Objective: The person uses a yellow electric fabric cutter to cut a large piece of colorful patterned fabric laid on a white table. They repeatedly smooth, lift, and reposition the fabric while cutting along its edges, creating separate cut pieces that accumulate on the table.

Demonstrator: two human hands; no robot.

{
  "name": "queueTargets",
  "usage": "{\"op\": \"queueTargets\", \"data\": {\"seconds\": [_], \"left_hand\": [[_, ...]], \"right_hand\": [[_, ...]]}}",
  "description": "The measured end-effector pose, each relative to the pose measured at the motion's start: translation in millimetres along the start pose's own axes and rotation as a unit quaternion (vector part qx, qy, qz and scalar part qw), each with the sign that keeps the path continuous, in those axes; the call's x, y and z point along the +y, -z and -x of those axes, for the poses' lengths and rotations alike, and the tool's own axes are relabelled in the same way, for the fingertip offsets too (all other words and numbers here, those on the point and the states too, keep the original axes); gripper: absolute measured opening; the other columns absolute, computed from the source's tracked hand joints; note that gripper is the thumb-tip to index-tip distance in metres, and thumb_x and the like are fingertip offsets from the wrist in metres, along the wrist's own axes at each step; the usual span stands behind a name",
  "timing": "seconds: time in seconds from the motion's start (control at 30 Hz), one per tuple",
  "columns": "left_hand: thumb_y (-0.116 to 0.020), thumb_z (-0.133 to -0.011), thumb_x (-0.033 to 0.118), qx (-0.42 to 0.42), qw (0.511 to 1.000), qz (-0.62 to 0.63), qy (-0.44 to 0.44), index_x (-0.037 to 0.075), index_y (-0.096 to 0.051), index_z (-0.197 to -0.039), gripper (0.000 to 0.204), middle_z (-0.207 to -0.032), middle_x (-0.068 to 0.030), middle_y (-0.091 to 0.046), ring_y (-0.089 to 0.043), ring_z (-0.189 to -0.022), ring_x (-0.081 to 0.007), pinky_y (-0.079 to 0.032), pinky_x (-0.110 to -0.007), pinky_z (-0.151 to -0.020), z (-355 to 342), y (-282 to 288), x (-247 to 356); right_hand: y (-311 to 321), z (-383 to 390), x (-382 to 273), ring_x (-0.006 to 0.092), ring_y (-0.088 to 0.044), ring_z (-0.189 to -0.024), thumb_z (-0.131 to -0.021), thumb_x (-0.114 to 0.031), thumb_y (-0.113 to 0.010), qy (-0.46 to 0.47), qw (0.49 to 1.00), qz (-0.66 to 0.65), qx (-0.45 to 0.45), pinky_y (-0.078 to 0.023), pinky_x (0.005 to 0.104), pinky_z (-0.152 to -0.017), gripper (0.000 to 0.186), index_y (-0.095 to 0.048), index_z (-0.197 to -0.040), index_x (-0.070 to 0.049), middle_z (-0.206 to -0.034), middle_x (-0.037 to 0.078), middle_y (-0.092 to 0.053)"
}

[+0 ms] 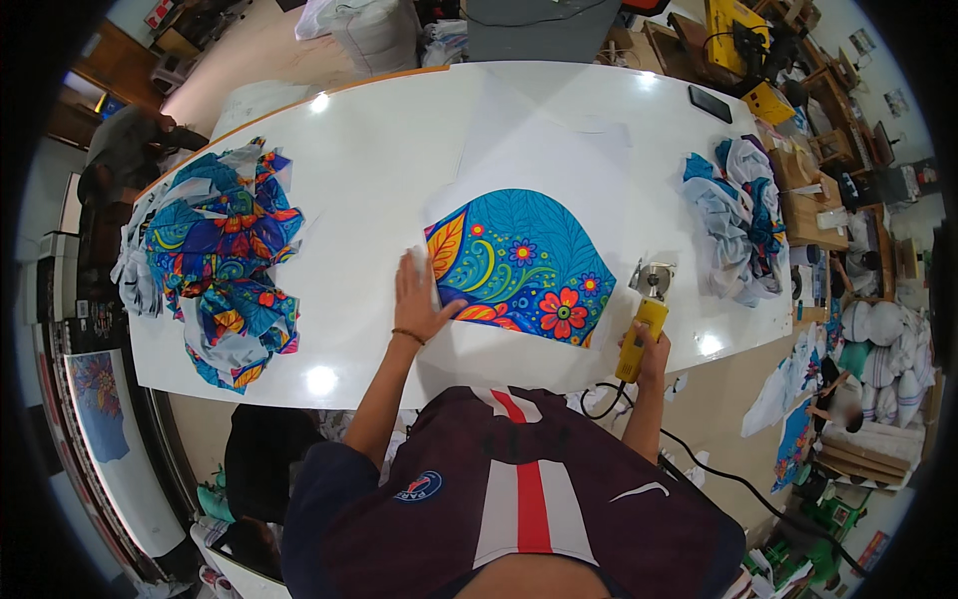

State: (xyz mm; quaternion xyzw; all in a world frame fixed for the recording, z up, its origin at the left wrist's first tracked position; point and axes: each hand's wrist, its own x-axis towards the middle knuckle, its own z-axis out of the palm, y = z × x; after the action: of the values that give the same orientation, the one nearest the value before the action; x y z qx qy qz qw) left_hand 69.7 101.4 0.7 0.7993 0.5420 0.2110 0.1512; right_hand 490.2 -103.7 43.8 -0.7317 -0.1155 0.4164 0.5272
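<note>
Cloth piece: lies flat in the middle of the desk, printed with teal leaves, yellow swirls and red, orange and purple flowers; its far edge is rounded, its near edge runs slantwise.
Left hand: laid flat and spread at the left edge of the cloth piece, thumb reaching over its near left corner; a thin band circles the wrist.
Right hand: wrapped around the yellow body of a power cutter, just right of the cloth piece.
Cutter head: metal, pointing to the far side, apart from the cloth.
Cable: black, looping from the cutter's near end and running off to the near right.
Left pile: crumpled printed cloth at the desk's left end.
Right pile: crumpled cloth, mostly pale underside showing, at the right end.
Phone: dark, in the far right corner of the desk.
Far left: a person bending beyond the desk.
Right side: white sacks heaped past the desk, another person nearby.
</note>
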Motion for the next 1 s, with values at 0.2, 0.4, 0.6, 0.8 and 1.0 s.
{"op": "queueTargets", "data": {"seconds": [0.2,0.4,0.6,0.8,1.0], "left_hand": [[-0.080,-0.088,0.048,0.083,0.982,-0.020,0.168,0.005,-0.069,-0.122,0.056,-0.117,-0.0180,-0.063,-0.058,-0.113,-0.0380,-0.048,-0.050,-0.098,-19,-2,-12],[-0.075,-0.095,0.040,-0.017,0.972,0.156,0.174,0.004,-0.069,-0.096,0.036,-0.092,-0.0102,-0.068,-0.066,-0.094,-0.0255,-0.053,-0.040,-0.081,-58,-35,8],[-0.065,-0.101,0.026,0.010,0.587,0.726,0.358,0.005,-0.069,-0.102,0.021,-0.111,-0.0099,-0.075,-0.072,-0.102,-0.0204,-0.055,-0.035,-0.090,-64,-58,14],[-0.063,-0.101,0.033,-0.084,0.442,0.828,0.334,0.004,-0.065,-0.135,0.044,-0.128,-0.0141,-0.073,-0.071,-0.113,-0.0274,-0.057,-0.042,-0.101,-52,-23,22],[-0.068,-0.096,0.015,0.004,0.654,0.684,0.324,0.001,-0.061,-0.139,0.045,-0.123,-0.0176,-0.072,-0.073,-0.107,-0.0253,-0.061,-0.037,-0.087,-32,20,-13]], "right_hand": [[8,-24,10,0.0252,-0.072,-0.066,-0.093,-0.034,-0.074,-0.018,0.999,-0.021,-0.036,-0.059,0.0361,-0.058,0.042,-0.062,-0.111,0.002,-0.081,0.014,-0.069],[10,-26,11,0.0262,-0.072,-0.066,-0.093,-0.035,-0.073,-0.021,0.997,-0.051,-0.052,-0.059,0.0365,-0.058,0.043,-0.061,-0.109,0.002,-0.081,0.015,-0.069],[10,-24,6,0.0262,-0.072,-0.066,-0.092,-0.033,-0.074,-0.012,0.997,-0.049,-0.065,-0.060,0.0373,-0.059,0.043,-0.062,-0.111,0.003,-0.082,0.016,-0.069],[9,-26,6,0.0263,-0.072,-0.066,-0.091,-0.036,-0.074,-0.015,0.996,-0.056,-0.063,-0.060,0.0379,-0.059,0.044,-0.062,-0.109,0.002,-0.082,0.016,-0.069],[10,-26,8,0.0252,-0.071,-0.065,-0.092,-0.037,-0.074,-0.002,0.997,-0.046,-0.066,-0.059,0.0367,-0.058,0.044,-0.063,-0.109,0.003,-0.080,0.016,-0.070]]}}
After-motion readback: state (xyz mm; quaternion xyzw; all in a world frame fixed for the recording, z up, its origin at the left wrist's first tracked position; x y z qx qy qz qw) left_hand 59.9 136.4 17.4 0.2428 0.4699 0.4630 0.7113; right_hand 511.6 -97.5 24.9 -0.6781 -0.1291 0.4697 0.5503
